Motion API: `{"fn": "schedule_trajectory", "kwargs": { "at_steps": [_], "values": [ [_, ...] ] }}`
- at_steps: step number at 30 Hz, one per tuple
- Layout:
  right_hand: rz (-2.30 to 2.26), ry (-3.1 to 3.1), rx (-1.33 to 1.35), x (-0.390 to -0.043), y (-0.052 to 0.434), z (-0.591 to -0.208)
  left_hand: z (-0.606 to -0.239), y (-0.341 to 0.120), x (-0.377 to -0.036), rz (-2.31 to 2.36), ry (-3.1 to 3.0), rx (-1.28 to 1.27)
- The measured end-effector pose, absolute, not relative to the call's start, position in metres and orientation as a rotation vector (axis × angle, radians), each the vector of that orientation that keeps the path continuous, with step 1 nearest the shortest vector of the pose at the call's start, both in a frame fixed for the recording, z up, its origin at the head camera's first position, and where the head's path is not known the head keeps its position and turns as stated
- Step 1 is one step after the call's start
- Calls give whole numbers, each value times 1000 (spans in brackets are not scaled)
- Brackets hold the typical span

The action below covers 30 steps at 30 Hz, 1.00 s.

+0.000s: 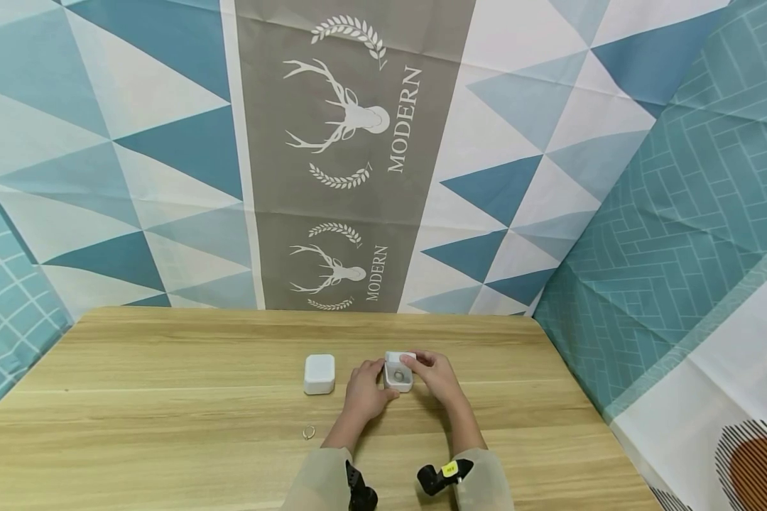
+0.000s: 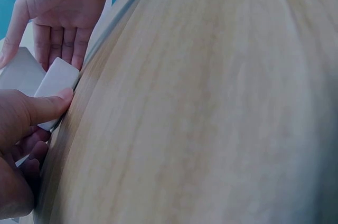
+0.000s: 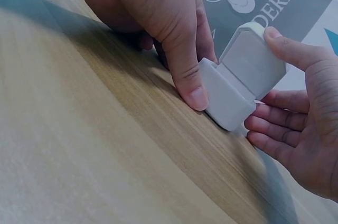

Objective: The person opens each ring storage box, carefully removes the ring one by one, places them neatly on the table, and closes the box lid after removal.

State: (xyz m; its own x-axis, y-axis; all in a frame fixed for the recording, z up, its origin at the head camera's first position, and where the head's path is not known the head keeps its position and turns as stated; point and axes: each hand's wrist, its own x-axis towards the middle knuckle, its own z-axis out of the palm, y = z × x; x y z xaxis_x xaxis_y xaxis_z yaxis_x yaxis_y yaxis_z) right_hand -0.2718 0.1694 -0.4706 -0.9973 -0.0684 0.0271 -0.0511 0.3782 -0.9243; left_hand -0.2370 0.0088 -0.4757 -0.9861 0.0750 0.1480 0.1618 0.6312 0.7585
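Note:
A small white ring box (image 1: 399, 388) stands on the table with its lid (image 3: 252, 60) raised, and a ring (image 1: 399, 375) sits inside it. My left hand (image 1: 366, 392) grips the base from the left, the thumb along its front wall in the right wrist view. On the other side, my right hand (image 1: 439, 376) holds the lid, thumb on its upper edge and fingers behind the box. In the left wrist view the front of the box (image 2: 59, 76) shows between both hands. The inside of the base is out of sight in both wrist views.
A second white box (image 1: 319, 374), closed, stands left of my left hand. Another ring (image 1: 309, 432) lies on the wooden table (image 1: 166, 411) nearer to me. Behind the table's far edge hangs a patterned cloth (image 1: 339, 191).

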Motion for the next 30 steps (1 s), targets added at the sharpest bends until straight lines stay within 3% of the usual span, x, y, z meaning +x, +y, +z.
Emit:
{"fn": "schedule_trajectory", "kwargs": {
  "at_steps": [9, 18, 30],
  "values": [
    [-1731, 2566, -108, -272, 170, -466, -475, 9, -237, -1306, -2745, -192],
    [-1696, 2583, -140, -249, 161, -435, -476, 9, -237, -1284, -2749, -200],
    [-1688, 2570, -106, -251, 161, -437, -476, 9, -237, -1296, -2740, -204]
  ]
}}
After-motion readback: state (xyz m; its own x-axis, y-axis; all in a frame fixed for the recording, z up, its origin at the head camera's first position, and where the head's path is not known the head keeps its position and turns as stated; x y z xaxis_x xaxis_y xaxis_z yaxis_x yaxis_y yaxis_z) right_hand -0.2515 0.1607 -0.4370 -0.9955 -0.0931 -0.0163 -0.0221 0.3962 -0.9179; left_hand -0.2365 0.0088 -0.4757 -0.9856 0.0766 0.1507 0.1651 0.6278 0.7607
